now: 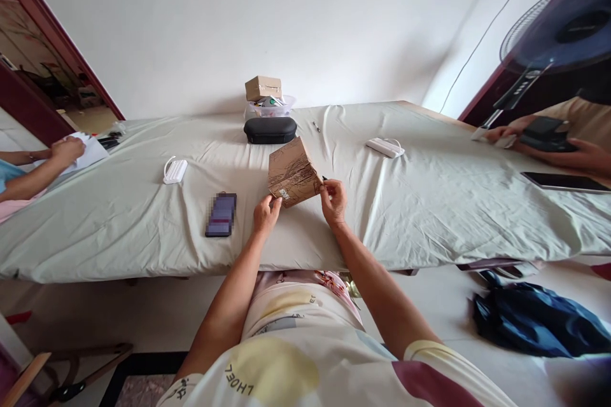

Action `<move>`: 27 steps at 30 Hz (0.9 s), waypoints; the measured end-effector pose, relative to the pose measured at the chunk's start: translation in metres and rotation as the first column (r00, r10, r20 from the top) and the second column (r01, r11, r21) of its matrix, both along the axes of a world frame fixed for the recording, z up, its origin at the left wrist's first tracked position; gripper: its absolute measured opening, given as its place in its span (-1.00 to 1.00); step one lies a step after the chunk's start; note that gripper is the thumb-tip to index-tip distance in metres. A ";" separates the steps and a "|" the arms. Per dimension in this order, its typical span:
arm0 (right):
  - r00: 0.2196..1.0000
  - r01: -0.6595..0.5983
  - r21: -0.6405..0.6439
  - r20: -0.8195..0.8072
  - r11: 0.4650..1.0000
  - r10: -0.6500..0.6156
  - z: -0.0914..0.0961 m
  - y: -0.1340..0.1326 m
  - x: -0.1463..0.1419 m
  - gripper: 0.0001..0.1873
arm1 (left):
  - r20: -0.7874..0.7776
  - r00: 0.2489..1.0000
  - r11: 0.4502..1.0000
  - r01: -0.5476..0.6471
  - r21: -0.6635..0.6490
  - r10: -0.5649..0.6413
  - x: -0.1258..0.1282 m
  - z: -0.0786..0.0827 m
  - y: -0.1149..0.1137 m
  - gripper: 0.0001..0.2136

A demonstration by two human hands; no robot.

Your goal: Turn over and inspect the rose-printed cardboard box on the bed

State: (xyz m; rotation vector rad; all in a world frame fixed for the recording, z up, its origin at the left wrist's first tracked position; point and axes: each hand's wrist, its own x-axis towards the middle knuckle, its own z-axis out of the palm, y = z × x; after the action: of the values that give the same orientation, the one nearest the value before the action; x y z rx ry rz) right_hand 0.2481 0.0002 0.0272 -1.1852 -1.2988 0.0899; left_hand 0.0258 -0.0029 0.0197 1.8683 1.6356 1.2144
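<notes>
A brown piece of cardboard [294, 172] with a fold across it is held tilted just above the table, its face covered in dark scribbled lines. A small pale printed patch shows near its lower left corner. My left hand [267, 212] pinches that lower left corner between thumb and fingers. At the right edge, my right hand [333, 202] is closed on the cardboard. A small dark tip [325, 178] sticks out by the right fingers; what it belongs to is hidden. Left of my left hand lies a phone [221, 215] with a blurred screen.
Behind the cardboard are a black case [270, 130], a clear plastic basket [286, 106] and a small carton [263, 87]. White devices [175, 171] lie on both sides, and a pen [316, 127] lies farther back. People's hands [67, 151] are busy at both table ends. A fan [568, 28] stands right.
</notes>
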 end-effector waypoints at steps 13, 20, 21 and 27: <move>0.978 -0.179 -0.082 -0.121 0.980 0.169 -0.008 0.006 -0.002 -0.62 | 0.026 1.000 1.000 -0.006 -0.010 0.006 0.004 -0.004 0.001 -0.80; 0.938 -0.169 -0.426 0.206 0.889 0.277 -0.018 0.009 -0.005 -0.85 | -0.116 0.990 0.994 -0.089 -0.062 0.081 0.006 -0.008 0.005 -0.86; 0.934 -0.160 -0.431 0.225 0.888 0.277 -0.019 0.010 -0.005 -0.85 | -0.115 0.990 0.995 -0.083 -0.054 0.076 0.005 -0.008 0.005 -0.85; 0.927 -0.165 -0.351 0.263 0.922 0.266 -0.024 0.010 -0.001 -0.87 | -0.178 0.983 0.998 -0.049 -0.044 0.040 0.003 -0.005 0.003 -0.85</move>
State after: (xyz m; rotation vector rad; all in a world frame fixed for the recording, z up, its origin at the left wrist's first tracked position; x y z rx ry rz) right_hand 0.2467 0.0100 0.0034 -1.3645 -1.7399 0.3032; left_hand 0.0287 -0.0002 0.0150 1.9683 1.7918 1.0412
